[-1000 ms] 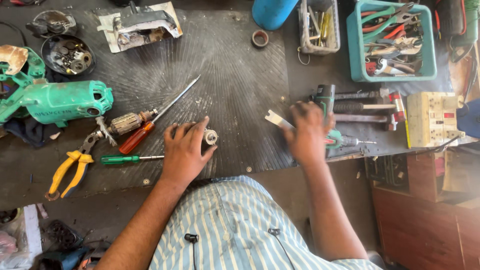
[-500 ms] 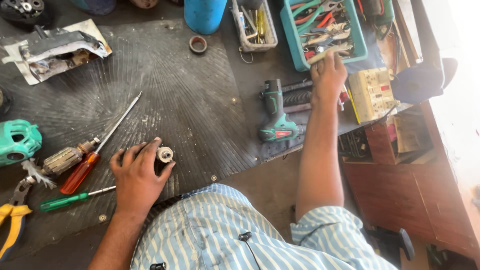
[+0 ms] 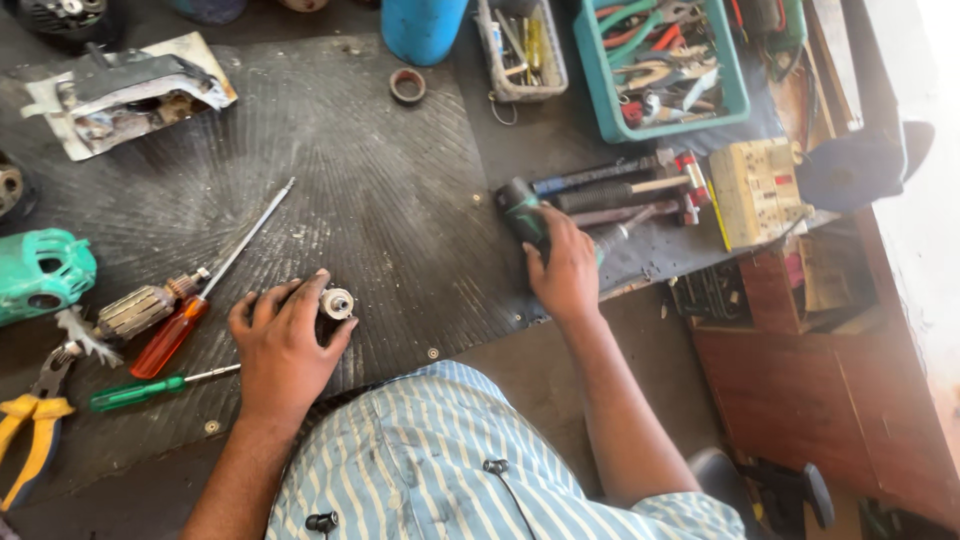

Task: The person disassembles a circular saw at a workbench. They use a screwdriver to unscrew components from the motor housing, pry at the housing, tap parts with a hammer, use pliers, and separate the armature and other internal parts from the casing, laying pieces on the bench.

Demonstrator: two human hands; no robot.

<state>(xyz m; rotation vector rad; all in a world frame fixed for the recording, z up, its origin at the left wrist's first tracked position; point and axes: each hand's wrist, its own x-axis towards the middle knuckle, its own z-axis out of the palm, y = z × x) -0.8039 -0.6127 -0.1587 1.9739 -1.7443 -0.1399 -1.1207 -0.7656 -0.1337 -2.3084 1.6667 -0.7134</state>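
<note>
My left hand (image 3: 283,345) rests on the dark rubber mat (image 3: 380,200) and grips a small metal gear part (image 3: 336,302) at its fingertips. To the right, my right hand (image 3: 565,272) closes around the handle of a green and black power tool (image 3: 525,215) lying at the mat's right edge. An orange-handled screwdriver (image 3: 190,310), a motor armature (image 3: 140,310) and a green-handled screwdriver (image 3: 140,390) lie just left of my left hand.
Yellow pliers (image 3: 35,435) and a green tool housing (image 3: 40,275) sit at far left. At the back stand a blue cylinder (image 3: 425,28), a wire basket (image 3: 520,50) and a teal tool tray (image 3: 660,65). Hammers (image 3: 620,190) and a cream socket strip (image 3: 757,192) lie at right.
My right hand came back from the teal tray and socket strip and closed on the green power tool. My left hand stayed on the gear part. The view shifted.
</note>
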